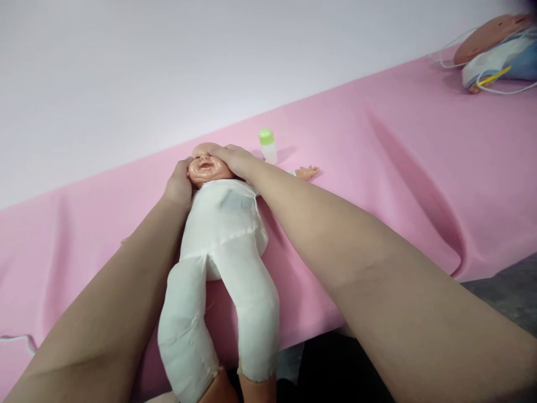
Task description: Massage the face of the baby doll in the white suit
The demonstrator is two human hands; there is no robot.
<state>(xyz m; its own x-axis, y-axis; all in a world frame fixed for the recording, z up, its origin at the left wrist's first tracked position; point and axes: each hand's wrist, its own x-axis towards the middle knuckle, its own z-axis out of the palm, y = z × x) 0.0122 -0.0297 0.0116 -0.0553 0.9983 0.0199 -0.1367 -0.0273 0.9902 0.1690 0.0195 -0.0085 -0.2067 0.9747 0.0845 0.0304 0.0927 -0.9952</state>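
A baby doll point(224, 218) with a white cloth body lies on its back, its legs toward me. Both my hands cup its hard plastic head from the sides. My left hand point(180, 182) presses against the left side of the head, most of its fingers hidden behind it. My right hand point(235, 159) wraps the other side, with the thumb reaching across the face beside one eye. The doll's mouth and cheeks show between my hands. One plastic doll hand point(308, 172) sticks out past my right forearm; the other arm is mostly hidden behind my left forearm.
A small bottle with a green cap point(267, 145) stands just beyond my right hand. A wrinkled pink sheet point(356, 134) covers the table against a white wall. Another doll point(495, 50), in blue and white with thin tubing and a yellow strip, lies at the far right.
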